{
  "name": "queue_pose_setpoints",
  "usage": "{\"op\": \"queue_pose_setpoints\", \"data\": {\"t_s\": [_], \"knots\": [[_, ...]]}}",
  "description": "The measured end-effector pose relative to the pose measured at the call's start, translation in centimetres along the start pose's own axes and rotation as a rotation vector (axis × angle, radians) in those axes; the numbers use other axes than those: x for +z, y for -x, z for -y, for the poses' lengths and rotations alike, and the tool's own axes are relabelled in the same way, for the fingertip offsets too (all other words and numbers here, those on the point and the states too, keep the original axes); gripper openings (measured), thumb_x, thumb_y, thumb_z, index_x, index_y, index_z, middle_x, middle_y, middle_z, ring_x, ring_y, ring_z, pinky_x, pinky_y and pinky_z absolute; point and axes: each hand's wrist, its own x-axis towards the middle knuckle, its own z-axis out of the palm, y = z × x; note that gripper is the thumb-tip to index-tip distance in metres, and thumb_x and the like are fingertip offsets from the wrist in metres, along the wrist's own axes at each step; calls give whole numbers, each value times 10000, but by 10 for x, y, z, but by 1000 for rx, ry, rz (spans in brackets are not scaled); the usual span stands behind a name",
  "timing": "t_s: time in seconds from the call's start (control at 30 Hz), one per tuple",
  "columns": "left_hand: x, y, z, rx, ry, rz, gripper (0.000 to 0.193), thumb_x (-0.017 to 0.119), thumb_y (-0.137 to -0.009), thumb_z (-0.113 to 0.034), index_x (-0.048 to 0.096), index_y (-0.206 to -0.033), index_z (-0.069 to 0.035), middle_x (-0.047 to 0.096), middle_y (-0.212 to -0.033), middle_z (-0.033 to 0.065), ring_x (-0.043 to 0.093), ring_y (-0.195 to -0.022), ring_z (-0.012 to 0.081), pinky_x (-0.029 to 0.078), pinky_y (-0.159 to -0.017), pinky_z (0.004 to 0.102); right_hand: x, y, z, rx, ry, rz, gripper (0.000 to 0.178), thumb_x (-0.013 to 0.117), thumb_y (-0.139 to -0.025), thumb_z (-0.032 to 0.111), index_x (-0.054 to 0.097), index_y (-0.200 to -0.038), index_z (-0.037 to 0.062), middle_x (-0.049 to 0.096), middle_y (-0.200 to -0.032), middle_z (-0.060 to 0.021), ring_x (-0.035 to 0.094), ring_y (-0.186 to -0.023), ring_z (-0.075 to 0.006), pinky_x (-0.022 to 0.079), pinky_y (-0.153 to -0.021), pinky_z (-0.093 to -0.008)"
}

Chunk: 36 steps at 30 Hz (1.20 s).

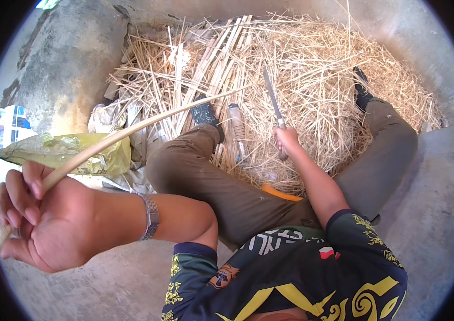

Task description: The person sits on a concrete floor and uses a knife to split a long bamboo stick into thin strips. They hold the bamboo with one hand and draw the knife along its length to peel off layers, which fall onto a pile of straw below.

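Note:
My left hand (58, 216) is raised close at the left, its fingers curled round a long, pale bamboo strip (130, 130). The strip slants away to the upper right and narrows toward its far end, above the pile of shavings. In front of my body, my right hand (287, 140) grips a knife (273, 97) by its handle. Its long, narrow blade points up and away, a little right of the strip's far end. Blade and strip look apart, though the depth between them is hard to judge.
A wide heap of thin shavings (312, 69) spreads between and beyond my legs. Several flat strips (216, 59) lie across its left part. Beside my left foot is a clear plastic bottle (237, 128). A yellow sack (98, 155) lies at left; concrete walls (77, 64) stand behind.

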Motion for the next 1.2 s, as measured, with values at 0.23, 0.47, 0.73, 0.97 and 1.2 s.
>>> {"op": "queue_pose_setpoints", "data": {"t_s": [0.23,0.47,0.73,0.97,1.2], "knots": [[38,30,102,-35,-88,-70,320,514,-979,-308,471,-730,-112,349,-582,-36,253,-455,71,188,-422,251,21,37,28,-140,67,111,158,667,-803,117,565,-757,6,543,-582,-45,488,-417,-120,383,-363,-301],[32,35,163,-218,-256,-90,558,359,-1039,-599,480,-766,-128,329,-588,-44,247,-467,84,182,-439,253,30,54,33,-405,449,51,244,663,-832,233,652,-748,4,625,-621,-97,606,-545,-208,492,-560,-383],[34,44,169,-234,-268,-152,550,371,-1032,-620,427,-762,-144,305,-589,-40,221,-487,92,162,-473,262,24,69,31,-363,611,-50,284,640,-853,288,712,-852,13,703,-753,-176,694,-695,-313,544,-688,-421],[36,45,169,-189,-327,-200,540,347,-1050,-597,420,-754,-151,305,-576,-42,215,-483,94,157,-470,260,31,102,70,-544,630,15,298,641,-864,295,699,-895,4,710,-777,-168,707,-731,-314,549,-696,-419],[47,52,171,-211,-389,-202,545,367,-1042,-606,430,-757,-145,316,-580,-35,271,-483,91,174,-469,254,17,54,9,-338,610,16,287,647,-878,278,710,-906,-1,707,-758,-169,697,-678,-292,537,-656,-411]]}}
